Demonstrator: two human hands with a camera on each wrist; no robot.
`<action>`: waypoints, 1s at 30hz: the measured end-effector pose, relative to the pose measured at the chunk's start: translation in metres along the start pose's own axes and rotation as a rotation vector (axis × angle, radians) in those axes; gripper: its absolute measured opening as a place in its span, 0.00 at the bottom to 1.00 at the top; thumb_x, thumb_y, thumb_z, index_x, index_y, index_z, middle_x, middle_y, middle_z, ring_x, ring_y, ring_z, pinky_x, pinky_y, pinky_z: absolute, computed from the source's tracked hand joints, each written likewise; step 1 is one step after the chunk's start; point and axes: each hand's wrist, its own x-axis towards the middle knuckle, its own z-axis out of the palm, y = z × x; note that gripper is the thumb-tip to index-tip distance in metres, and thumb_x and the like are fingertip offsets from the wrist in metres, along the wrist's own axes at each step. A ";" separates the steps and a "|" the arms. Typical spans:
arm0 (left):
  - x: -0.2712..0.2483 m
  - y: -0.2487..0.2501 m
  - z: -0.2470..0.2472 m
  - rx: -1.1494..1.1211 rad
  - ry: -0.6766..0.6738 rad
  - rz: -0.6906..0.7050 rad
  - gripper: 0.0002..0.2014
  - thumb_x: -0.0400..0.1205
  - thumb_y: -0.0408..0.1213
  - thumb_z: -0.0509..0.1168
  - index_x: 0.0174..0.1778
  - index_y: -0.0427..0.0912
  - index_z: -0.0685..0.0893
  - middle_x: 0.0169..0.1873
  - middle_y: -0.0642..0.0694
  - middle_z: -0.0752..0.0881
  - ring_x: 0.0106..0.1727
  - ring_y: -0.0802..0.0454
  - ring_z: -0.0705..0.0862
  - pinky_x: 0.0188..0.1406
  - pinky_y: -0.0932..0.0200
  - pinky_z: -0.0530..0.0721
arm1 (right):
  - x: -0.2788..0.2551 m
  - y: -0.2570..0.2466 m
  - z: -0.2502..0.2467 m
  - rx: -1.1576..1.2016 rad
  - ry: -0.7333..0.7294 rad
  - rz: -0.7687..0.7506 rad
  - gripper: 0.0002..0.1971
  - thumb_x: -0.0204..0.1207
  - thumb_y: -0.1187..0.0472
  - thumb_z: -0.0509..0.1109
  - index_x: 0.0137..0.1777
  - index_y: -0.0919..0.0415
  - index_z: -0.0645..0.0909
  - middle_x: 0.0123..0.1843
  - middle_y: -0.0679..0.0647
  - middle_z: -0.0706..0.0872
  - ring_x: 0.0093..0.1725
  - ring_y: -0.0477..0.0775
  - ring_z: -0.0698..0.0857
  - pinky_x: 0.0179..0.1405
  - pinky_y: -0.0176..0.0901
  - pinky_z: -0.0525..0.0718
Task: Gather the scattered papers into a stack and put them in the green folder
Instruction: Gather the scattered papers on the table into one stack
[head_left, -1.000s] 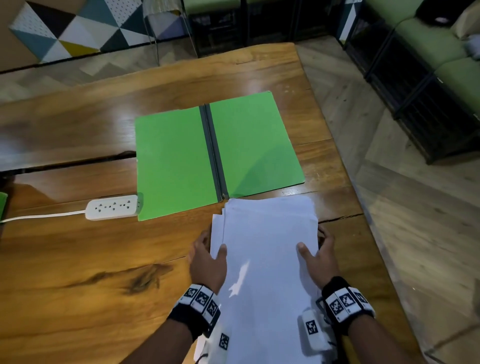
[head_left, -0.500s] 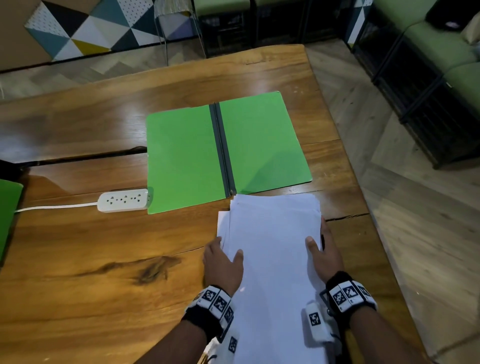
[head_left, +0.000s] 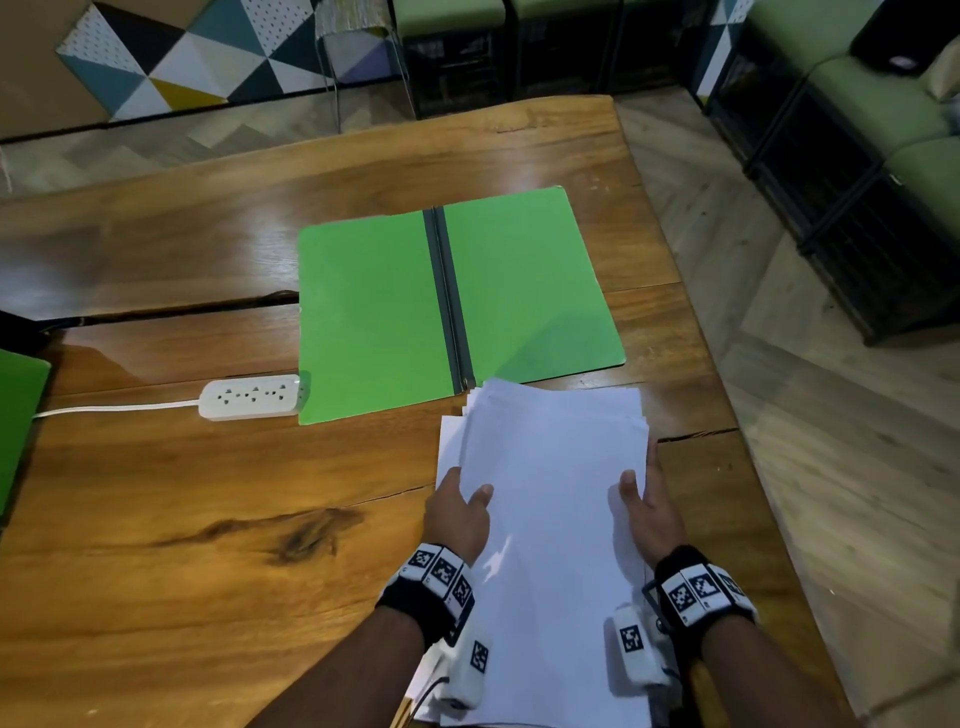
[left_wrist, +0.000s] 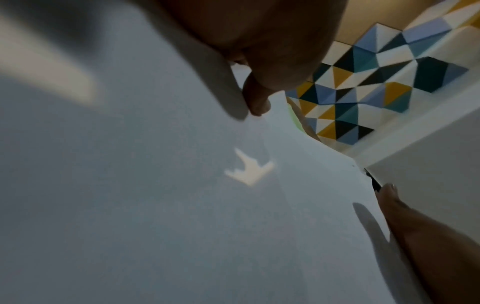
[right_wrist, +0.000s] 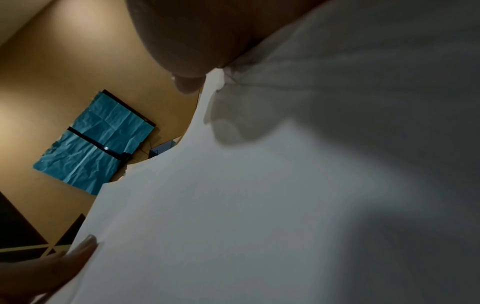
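Observation:
The green folder (head_left: 374, 312) lies open and flat on the wooden table (head_left: 156, 519), its dark spine toward me. A stack of white papers (head_left: 550, 519) lies just in front of it, its far edge touching the folder's near edge at the spine. My left hand (head_left: 460, 512) holds the stack's left edge with its thumb on top. My right hand (head_left: 647, 512) holds the right edge the same way. The sheets are slightly fanned at the far left corner. In the left wrist view my thumb (left_wrist: 255, 102) presses on the paper (left_wrist: 155, 205). The right wrist view shows paper (right_wrist: 233, 205) under my palm.
A white power strip (head_left: 252, 397) with its cable lies left of the folder. Another green sheet (head_left: 18, 426) shows at the table's left edge. The table's right edge (head_left: 737, 467) runs close beside my right hand. Dark crates (head_left: 857, 234) with green cushions stand at the right.
Both hands stay on the sides of the stack, which has hardly shifted against the folder. The head view has turned a little to the left.

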 end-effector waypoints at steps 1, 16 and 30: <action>0.000 -0.001 0.000 -0.026 0.006 -0.015 0.14 0.83 0.38 0.66 0.64 0.43 0.81 0.61 0.44 0.86 0.62 0.43 0.83 0.62 0.48 0.82 | 0.000 0.001 0.000 -0.003 -0.001 -0.024 0.44 0.69 0.22 0.47 0.82 0.38 0.39 0.82 0.34 0.48 0.77 0.41 0.58 0.73 0.39 0.58; 0.016 0.002 0.002 0.064 -0.017 0.070 0.23 0.82 0.37 0.67 0.73 0.44 0.72 0.69 0.46 0.79 0.72 0.44 0.76 0.68 0.53 0.75 | 0.003 0.010 -0.005 -0.017 -0.089 -0.010 0.37 0.82 0.52 0.61 0.83 0.43 0.42 0.80 0.33 0.48 0.79 0.34 0.50 0.80 0.41 0.52; 0.079 0.110 0.079 0.776 -0.290 0.690 0.35 0.80 0.65 0.55 0.80 0.49 0.66 0.77 0.45 0.69 0.78 0.45 0.65 0.79 0.46 0.61 | 0.004 0.005 -0.011 0.145 -0.108 0.045 0.49 0.61 0.17 0.51 0.82 0.39 0.51 0.83 0.37 0.57 0.80 0.40 0.60 0.79 0.42 0.59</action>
